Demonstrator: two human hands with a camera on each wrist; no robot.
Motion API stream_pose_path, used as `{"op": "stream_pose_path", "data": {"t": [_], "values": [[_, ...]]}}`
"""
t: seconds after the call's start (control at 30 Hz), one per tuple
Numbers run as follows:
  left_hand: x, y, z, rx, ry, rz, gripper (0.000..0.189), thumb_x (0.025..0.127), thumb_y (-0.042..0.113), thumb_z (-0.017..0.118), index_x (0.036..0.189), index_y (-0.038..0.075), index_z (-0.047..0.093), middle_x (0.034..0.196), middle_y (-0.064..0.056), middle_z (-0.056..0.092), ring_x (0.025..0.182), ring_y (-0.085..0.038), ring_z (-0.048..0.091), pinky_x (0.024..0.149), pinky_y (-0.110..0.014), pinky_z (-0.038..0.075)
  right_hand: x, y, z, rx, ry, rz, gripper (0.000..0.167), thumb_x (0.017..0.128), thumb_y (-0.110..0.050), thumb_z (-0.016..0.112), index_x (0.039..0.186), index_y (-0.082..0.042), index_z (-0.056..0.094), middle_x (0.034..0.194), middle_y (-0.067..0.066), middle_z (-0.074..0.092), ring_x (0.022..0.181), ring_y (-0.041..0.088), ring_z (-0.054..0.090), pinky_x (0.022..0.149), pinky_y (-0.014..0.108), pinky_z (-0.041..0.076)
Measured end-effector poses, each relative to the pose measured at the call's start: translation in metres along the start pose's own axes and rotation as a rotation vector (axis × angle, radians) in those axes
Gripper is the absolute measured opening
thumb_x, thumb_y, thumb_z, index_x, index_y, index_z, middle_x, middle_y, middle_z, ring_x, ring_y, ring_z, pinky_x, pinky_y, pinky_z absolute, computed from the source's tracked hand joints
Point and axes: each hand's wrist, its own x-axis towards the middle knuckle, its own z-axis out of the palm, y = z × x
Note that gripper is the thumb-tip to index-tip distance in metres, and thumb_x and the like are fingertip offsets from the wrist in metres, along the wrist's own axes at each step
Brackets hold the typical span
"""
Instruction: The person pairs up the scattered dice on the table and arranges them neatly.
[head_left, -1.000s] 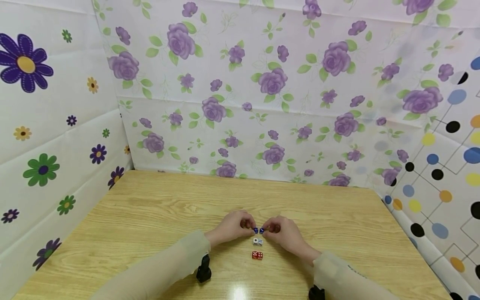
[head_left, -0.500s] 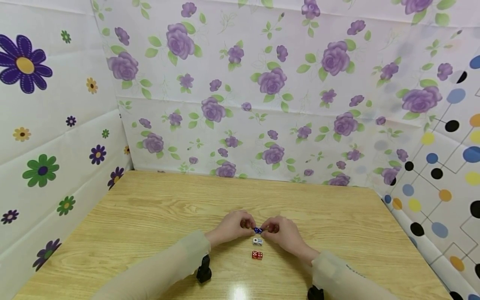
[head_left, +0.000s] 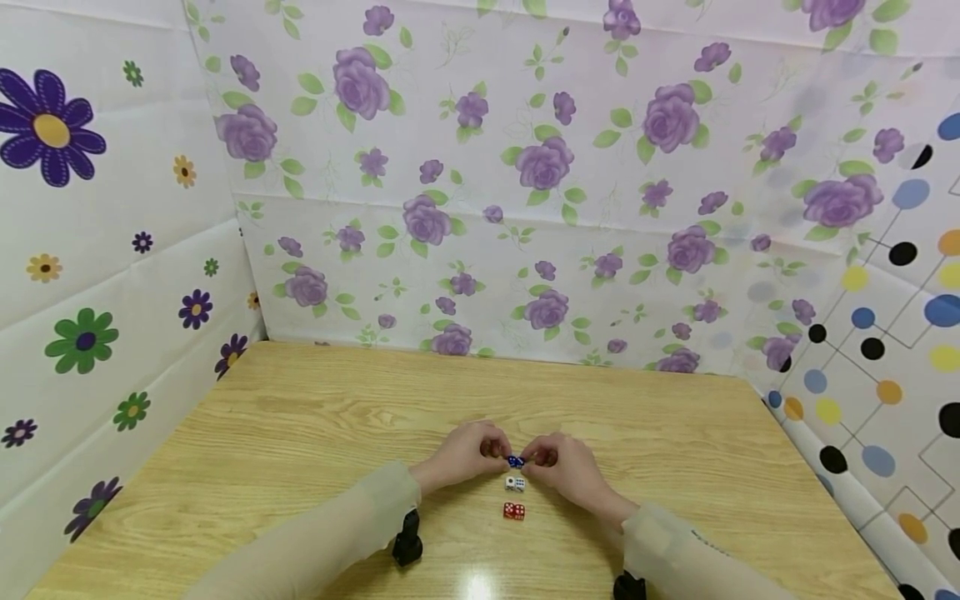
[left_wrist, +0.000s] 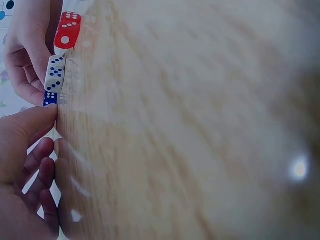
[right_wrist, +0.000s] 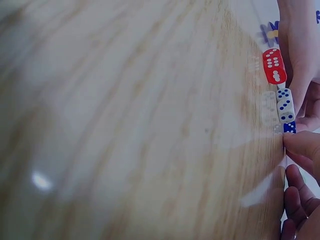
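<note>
Two small blue dice with white pips sit side by side on the table, seeming to touch, in the head view. My left hand [head_left: 471, 450] pinches the left blue die [head_left: 512, 461] between thumb and fingertips. From the other side, my right hand [head_left: 572, 468] pinches the right blue die [head_left: 521, 462]. Nearer to me is a pair of white dice [head_left: 515, 483], and nearer still a pair of red dice [head_left: 513, 511]. Both wrist views show the three pairs in one row; thumbs cover part of the blue dice [left_wrist: 50, 97].
The wooden table [head_left: 337, 400] carries the dice near its middle. A rose-patterned cloth [head_left: 487, 275] hangs behind it, with a daisy cloth [head_left: 150, 333] on the left and a dotted cloth [head_left: 847, 367] on the right. Black wrist devices [head_left: 408, 540] hang under the sleeves.
A second ago a narrow gap stood between the two blue dice. The right hand has moved its die slightly left, against the other. White and red dice stay in place.
</note>
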Motion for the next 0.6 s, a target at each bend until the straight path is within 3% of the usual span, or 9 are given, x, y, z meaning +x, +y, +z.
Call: {"op": "stream_pose_path", "data": {"t": [0.6], "values": [[-0.0012,-0.0008,0.0001,-0.022,-0.002,-0.005,0.008,0.086,0.015,0.077,0.093,0.015,0.073,0.089,0.000,0.065,0.076,-0.007,0.056,0.070,-0.020,0.046,-0.0008,-0.0009,0.0004,0.020,0.004,0.008,0.009,0.084,-0.020,0.079,0.090,-0.026,0.075,0.083,-0.007,0.061,0.074,0.010,0.051,0.065,0.024,0.041]]}}
